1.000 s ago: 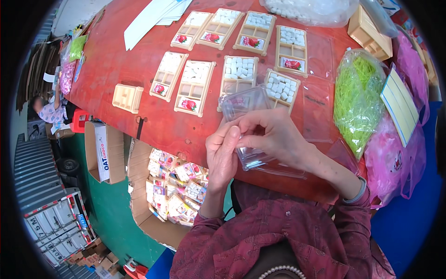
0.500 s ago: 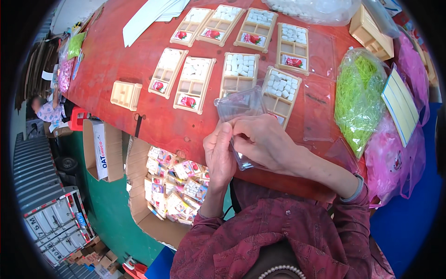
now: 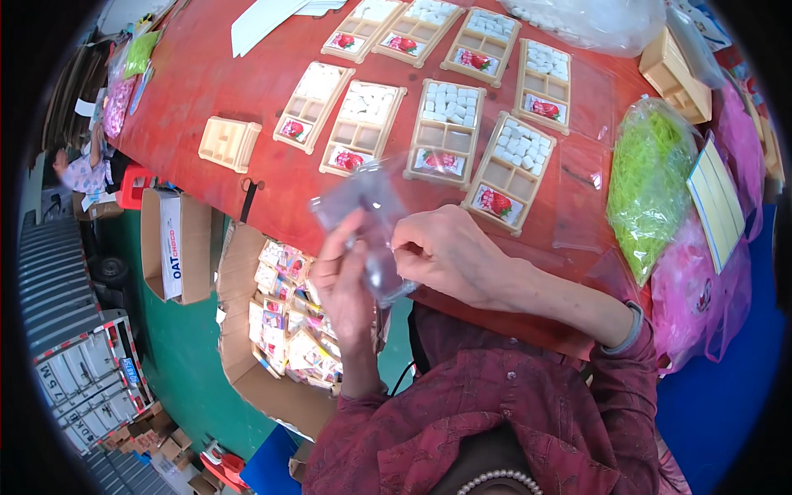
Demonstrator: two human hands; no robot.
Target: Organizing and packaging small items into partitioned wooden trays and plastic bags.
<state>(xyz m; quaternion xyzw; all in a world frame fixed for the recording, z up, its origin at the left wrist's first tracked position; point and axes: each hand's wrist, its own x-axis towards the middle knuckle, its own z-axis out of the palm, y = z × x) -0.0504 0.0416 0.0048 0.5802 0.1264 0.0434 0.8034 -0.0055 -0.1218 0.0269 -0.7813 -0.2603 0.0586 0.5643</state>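
Clear plastic bag (image 3: pixel 369 216), crumpled, upright, pinched between hands above red table edge.

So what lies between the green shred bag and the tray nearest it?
Head view: flat clear sleeves on the red table, between green shred bag and tray.

the surface (image 3: pixel 247 82) is red-orange. the divided trays (image 3: pixel 445 132) are cream, filled with white cubes and red-pictured labels. the bag (image 3: pixel 371 223) is clear and greyish. a green shredded bundle (image 3: pixel 652 177) lies beside pink bags (image 3: pixel 701 289). the sleeve (image 3: pixel 495 412) is maroon, patterned.
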